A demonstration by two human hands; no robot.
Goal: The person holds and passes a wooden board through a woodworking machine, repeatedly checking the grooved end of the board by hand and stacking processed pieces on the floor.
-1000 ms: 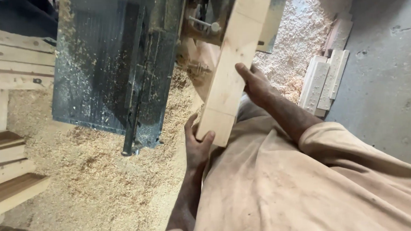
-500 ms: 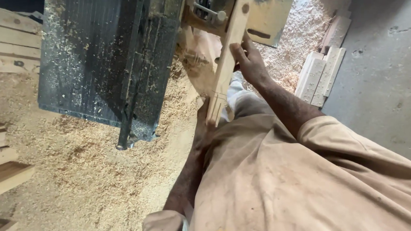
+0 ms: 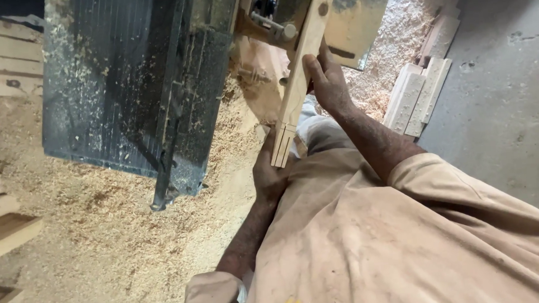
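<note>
Pale wooden board (image 3: 302, 64) stands on edge beside the dark saw bench (image 3: 124, 85). Left hand (image 3: 269, 173) grips its near end, right hand (image 3: 327, 81) clasps its side. Sawdust (image 3: 102, 240) covers floor below the bench.

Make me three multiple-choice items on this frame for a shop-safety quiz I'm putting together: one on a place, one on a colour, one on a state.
1. Where is the left hand?
A. At the board's near end
B. On the floor
C. On the stacked strips

2. What colour is the shirt?
A. Blue
B. Tan
C. Black

3. How does the board lie?
A. Flat on the sawdust
B. Held on edge against the machine
C. Leaning alone on a wall

Answers:
1. A: the left hand cups the board's notched near end.
2. B: the dusty shirt is tan.
3. B: the right hand presses the board's side, its narrow edge toward the camera, beside the machine.
</note>
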